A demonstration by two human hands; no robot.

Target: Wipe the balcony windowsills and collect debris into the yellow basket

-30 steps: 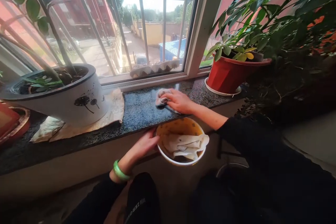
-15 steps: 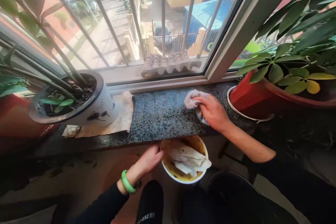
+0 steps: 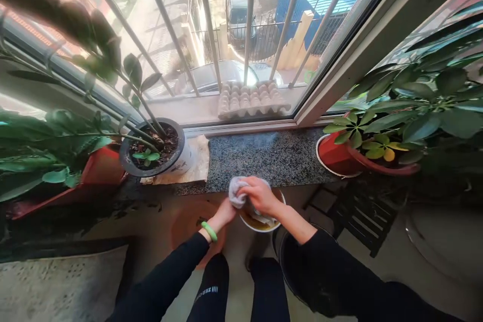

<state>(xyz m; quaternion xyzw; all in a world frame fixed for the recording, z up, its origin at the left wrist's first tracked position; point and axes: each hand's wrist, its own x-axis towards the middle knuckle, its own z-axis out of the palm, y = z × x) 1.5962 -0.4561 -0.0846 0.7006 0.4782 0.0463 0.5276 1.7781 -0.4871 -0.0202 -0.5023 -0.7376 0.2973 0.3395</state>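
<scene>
My right hand [image 3: 262,196] is closed round a bunched, pale greyish cloth [image 3: 237,192], held over the left side of a round white-rimmed bowl [image 3: 260,230]. At that bowl's left rim, my left hand [image 3: 225,212] grips it; the cloth and the right hand partly cover its fingers. A green bangle [image 3: 209,231] circles the left wrist. Inside the bowl, whose wall is yellowish, lies crumpled whitish paper [image 3: 268,221], mostly hidden under my right arm. Just beyond both hands runs the front edge of a speckled dark stone windowsill [image 3: 298,158].
On the sill, a potted plant in a pale pot [image 3: 183,158] stands on brown paper [image 3: 202,161], and a red pot [image 3: 335,156] stands right. An egg tray [image 3: 253,100] sits behind the glass. Below are an orange basin [image 3: 184,229], a black bucket [image 3: 302,271] and a dark stool [image 3: 368,221].
My right hand has brought the cloth from the sill's right part down and left to above the bowl. The left hand stays at the bowl's rim. My view has tilted and shifted.
</scene>
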